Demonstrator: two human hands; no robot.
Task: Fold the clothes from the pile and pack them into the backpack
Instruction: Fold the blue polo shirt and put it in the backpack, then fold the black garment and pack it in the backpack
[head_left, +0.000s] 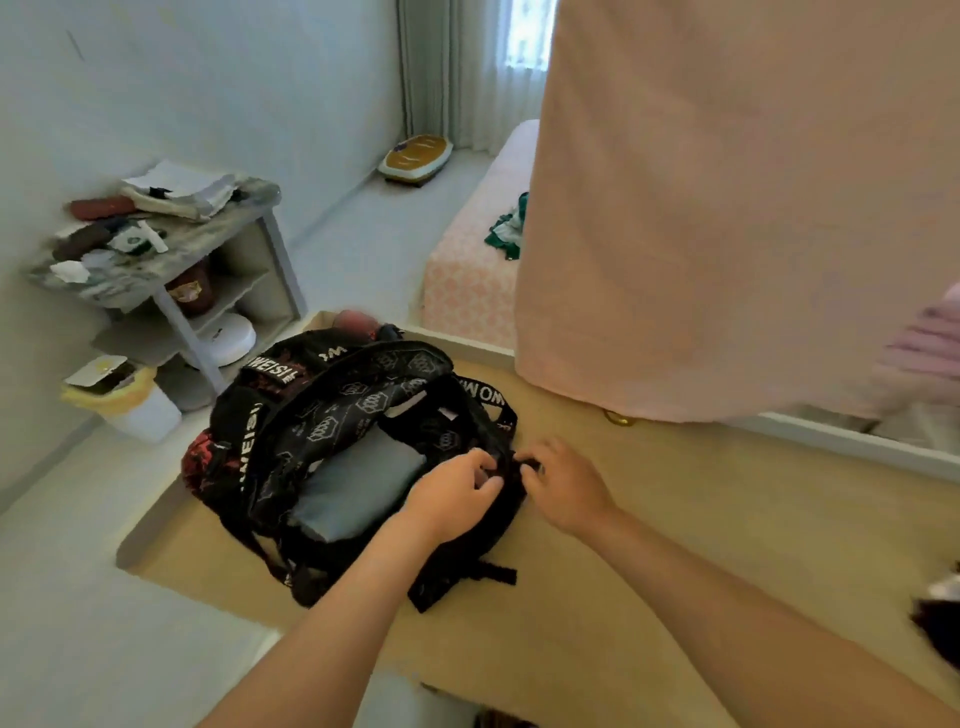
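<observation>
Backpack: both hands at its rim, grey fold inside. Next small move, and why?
Probably hold the rim of the backpack with the left hand and draw the right hand along the opening to start closing it. The grey folded garment already lies inside the open backpack, and both hands pinch its black rim at one end. Whether they hold a zip pull is unclear.

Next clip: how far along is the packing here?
Done: a folded grey garment lies inside the open backpack. In hand: the left hand and right hand pinch the opening's edge, perhaps the zipper. Left: the backpack is not closed; a green garment lies on the bed.
</observation>
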